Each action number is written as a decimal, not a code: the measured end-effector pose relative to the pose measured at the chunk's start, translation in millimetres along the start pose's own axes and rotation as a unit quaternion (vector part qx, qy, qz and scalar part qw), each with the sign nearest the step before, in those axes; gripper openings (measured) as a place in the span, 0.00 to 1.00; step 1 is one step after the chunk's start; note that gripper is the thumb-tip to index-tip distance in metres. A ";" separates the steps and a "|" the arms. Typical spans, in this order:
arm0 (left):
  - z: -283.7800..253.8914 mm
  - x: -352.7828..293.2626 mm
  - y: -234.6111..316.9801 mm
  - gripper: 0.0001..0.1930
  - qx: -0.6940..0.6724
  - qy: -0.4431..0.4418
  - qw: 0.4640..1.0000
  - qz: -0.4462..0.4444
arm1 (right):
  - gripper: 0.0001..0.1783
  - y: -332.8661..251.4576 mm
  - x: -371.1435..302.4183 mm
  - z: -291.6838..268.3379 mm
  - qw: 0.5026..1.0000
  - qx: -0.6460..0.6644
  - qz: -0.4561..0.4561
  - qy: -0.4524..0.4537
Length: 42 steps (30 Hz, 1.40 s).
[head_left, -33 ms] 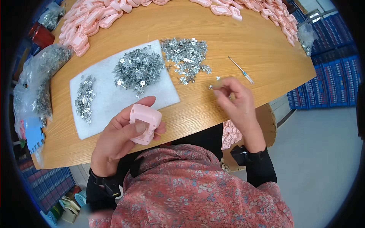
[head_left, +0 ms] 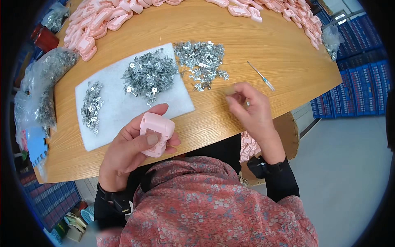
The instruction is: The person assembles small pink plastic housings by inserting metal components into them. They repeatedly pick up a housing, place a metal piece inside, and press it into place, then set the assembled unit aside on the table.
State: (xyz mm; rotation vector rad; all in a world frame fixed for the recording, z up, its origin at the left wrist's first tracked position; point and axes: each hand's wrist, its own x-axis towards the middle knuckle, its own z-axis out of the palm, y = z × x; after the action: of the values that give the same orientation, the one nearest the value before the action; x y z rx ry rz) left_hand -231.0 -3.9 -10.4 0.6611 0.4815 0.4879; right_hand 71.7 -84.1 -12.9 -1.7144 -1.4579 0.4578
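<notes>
My left hand (head_left: 127, 150) is wrapped round a pink plastic housing (head_left: 158, 129), thumb across its recessed window. The housing is tilted above the table's front edge. My right hand (head_left: 252, 105) hovers over the wood to the right, thumb and forefinger brought together. A tiny shiny bit shows between its fingers, too small to name; whatever the fingertips pinch is hidden. Left of that hand lies a loose heap of small metal clips (head_left: 201, 61). Another heap of metal clips (head_left: 150, 76) and a smaller cluster (head_left: 91, 108) rest on a white foam sheet (head_left: 115, 138).
A screwdriver (head_left: 263, 78) lies on the wooden table (head_left: 230, 37) at the right. Pink housings (head_left: 98, 20) pile along the far edge. Plastic bags of metal parts (head_left: 45, 90) and a red container (head_left: 44, 39) stand at the left. Below the table is a cardboard box (head_left: 288, 131).
My right hand has shifted slightly left, and its fingers have drawn closer together. Two small metal bits near its fingertips are no longer visible there. The left hand keeps its hold.
</notes>
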 end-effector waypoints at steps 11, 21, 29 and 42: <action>-14.0 -7.8 -7.6 0.37 -0.068 0.009 0.998 0.006 | 0.12 -20.1 39.1 30.2 0.985 -0.135 -0.100 -0.041; 0.5 -0.2 -3.7 0.33 -0.001 0.029 1.000 0.000 | 0.12 -12.1 37.3 38.2 0.985 -0.155 -0.060 -0.041; 12.0 13.5 1.7 0.30 0.005 0.089 0.996 -0.015 | 0.09 -3.7 32.5 33.0 0.998 -0.057 0.017 -0.020; 48.5 69.8 3.9 0.25 0.339 0.139 0.922 0.125 | 0.14 -8.3 28.2 26.2 0.955 0.255 0.141 -0.062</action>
State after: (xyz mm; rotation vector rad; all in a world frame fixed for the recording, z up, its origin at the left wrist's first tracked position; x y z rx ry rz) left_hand -150.3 16.0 7.4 1.3426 0.8561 0.6669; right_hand 54.9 -48.5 -15.8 -1.4871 -1.0527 1.0177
